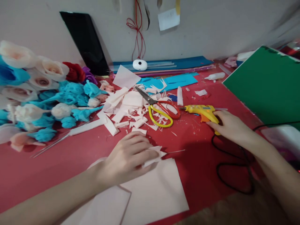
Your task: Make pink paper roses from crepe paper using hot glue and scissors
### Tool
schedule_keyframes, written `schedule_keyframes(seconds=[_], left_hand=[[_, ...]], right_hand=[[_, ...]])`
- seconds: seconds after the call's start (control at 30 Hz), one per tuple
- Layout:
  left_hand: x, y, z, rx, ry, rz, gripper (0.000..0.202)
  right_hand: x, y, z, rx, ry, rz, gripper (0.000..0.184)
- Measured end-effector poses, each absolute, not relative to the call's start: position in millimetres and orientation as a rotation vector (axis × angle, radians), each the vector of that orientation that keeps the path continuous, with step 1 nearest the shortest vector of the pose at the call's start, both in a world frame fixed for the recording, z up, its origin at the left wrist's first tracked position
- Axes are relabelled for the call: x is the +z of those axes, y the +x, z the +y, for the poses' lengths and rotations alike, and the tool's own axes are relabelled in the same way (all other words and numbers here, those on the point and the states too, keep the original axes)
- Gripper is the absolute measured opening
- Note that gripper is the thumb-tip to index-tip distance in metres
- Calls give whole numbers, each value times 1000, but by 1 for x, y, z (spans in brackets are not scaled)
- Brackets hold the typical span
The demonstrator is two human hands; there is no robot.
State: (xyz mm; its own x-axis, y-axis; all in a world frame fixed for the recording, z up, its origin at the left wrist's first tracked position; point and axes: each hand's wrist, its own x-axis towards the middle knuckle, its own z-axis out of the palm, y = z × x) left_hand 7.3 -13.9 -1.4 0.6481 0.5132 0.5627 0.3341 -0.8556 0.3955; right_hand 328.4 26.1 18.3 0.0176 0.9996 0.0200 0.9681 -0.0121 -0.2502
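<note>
My left hand (131,153) is closed around a small pale paper flower (158,154) with a pointed edge, and a thin wire sticks out of it to the right. Part of the flower is hidden by my fingers. Under that hand lie pale paper sheets (157,187). At the right, my right hand (231,125) grips the handle of a yellow glue gun (200,109) with an orange trigger, its nozzle facing left. Just left of the nozzle rest scissors (153,101) with one red and one yellow handle loop, lying on pale paper scraps (132,100).
Finished blue, white and red paper flowers (72,92) crowd the left. A green board (267,84) leans at the right, near the black cord (217,168). A dark tablet-like panel (86,40) stands against the wall, with blue paper (180,82) and a small white device (140,65) at the back.
</note>
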Motion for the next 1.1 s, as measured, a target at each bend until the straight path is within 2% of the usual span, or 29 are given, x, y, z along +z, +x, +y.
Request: schedule_keyframes(seconds=[0.07, 0.23, 0.37, 0.43, 0.57, 0.67, 0.83, 1.1], left_hand=[[-1, 8, -13, 1030, 2583, 715, 18], [1, 8, -13, 1110, 2523, 762, 21], [4, 7, -14, 1203, 2513, 782, 22], [5, 5, -14, 1208, 2504, 783, 22], [6, 3, -12, 1206, 2475, 773, 22], [6, 2, -9, 1212, 2429, 774, 21], [5, -1, -5, 1165, 2286, 764, 18], [8, -2, -5, 1096, 2190, 775, 19]], right_hand=[[15, 332, 29, 320, -2115, -1951, 18], [19, 322, 16, 566, -1968, -1668, 38], [33, 298, -11, 688, -1827, -1651, 41], [39, 287, -25, 606, -1924, -1704, 41], [39, 268, -46, 371, -2115, -1652, 59], [34, 260, -52, 267, -2140, -1700, 48], [29, 255, -52, 11, -1947, -1932, 24], [28, 247, -53, -121, -2076, -2011, 22]])
